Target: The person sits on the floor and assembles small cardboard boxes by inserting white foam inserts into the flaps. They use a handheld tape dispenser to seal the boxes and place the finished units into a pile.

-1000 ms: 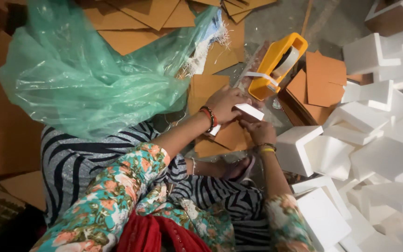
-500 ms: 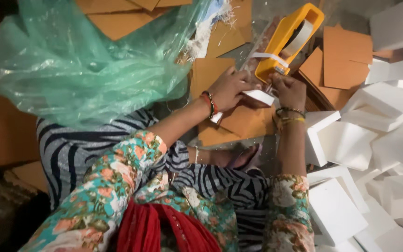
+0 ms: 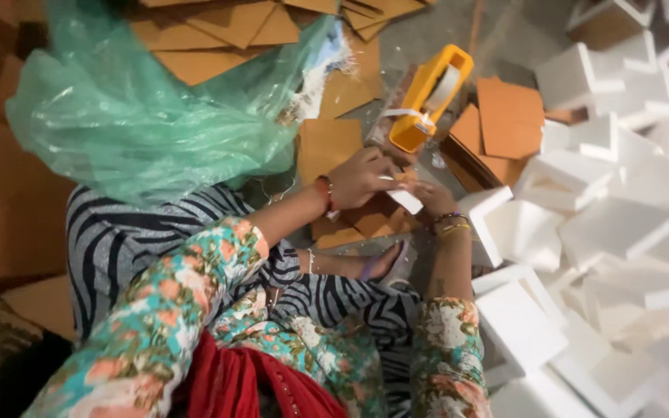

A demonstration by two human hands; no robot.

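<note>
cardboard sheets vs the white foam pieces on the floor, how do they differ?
The cardboard sheets are brown, flat and thin; the white foam pieces are thick, blocky, many with raised lips or corner shapes. The cardboard lies at the top and middle, around the yellow tape dispenser; the foam is heaped on the right. Both lie loose on the floor, overlapping, near the left hand and right hand.

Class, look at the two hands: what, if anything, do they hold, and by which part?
Both the left hand and right hand pinch a small white strip between them, left at its upper end, right near its lower end.
</note>
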